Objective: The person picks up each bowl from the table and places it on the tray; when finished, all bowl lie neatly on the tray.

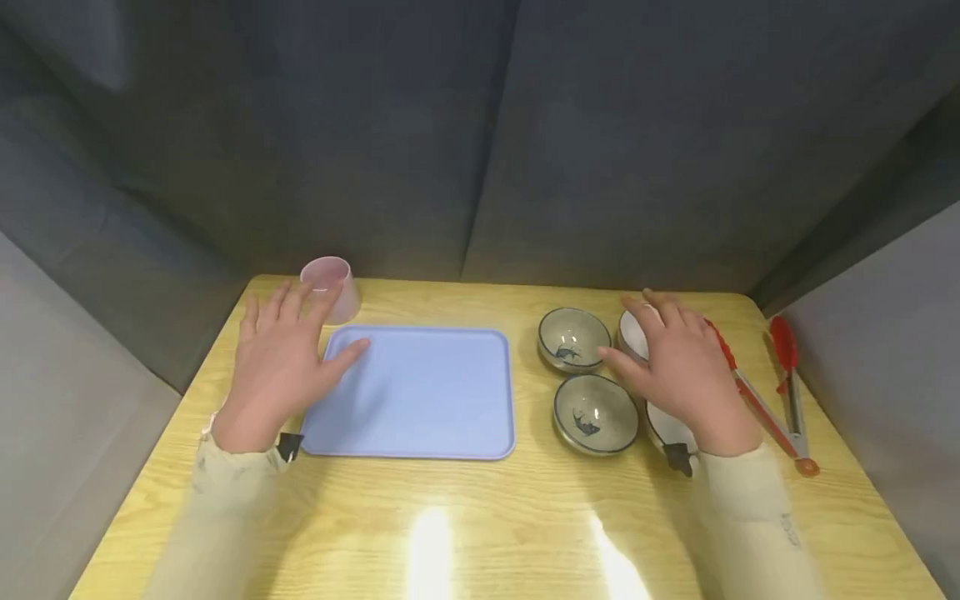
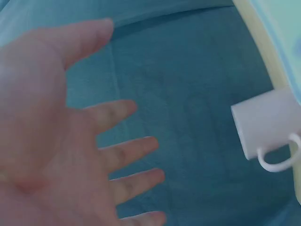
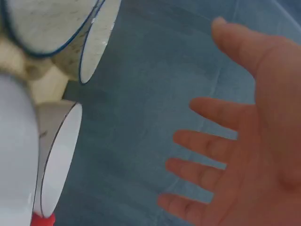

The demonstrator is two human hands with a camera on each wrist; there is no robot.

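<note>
My left hand (image 1: 281, 358) hovers with spread fingers over the left end of a blue tray (image 1: 420, 400). Just beyond its fingertips stands a pink mug (image 1: 343, 302); its handle shows in the left wrist view, on the mug (image 2: 265, 122). My right hand (image 1: 678, 367), fingers also spread, is held above two white bowls (image 1: 670, 427) that it partly hides. Left of that hand are two grey-green bowls, a far bowl (image 1: 574, 333) and a near bowl (image 1: 596, 414), each with a dark blue drawing inside. Both palms hold nothing in the wrist views.
At the right side of the wooden table (image 1: 360, 525) lie red-tipped tongs (image 1: 795, 400), spread in a V. A dark curtain (image 1: 480, 150) hangs behind the table's far edge. Grey panels (image 1: 892, 375) flank the left and right sides.
</note>
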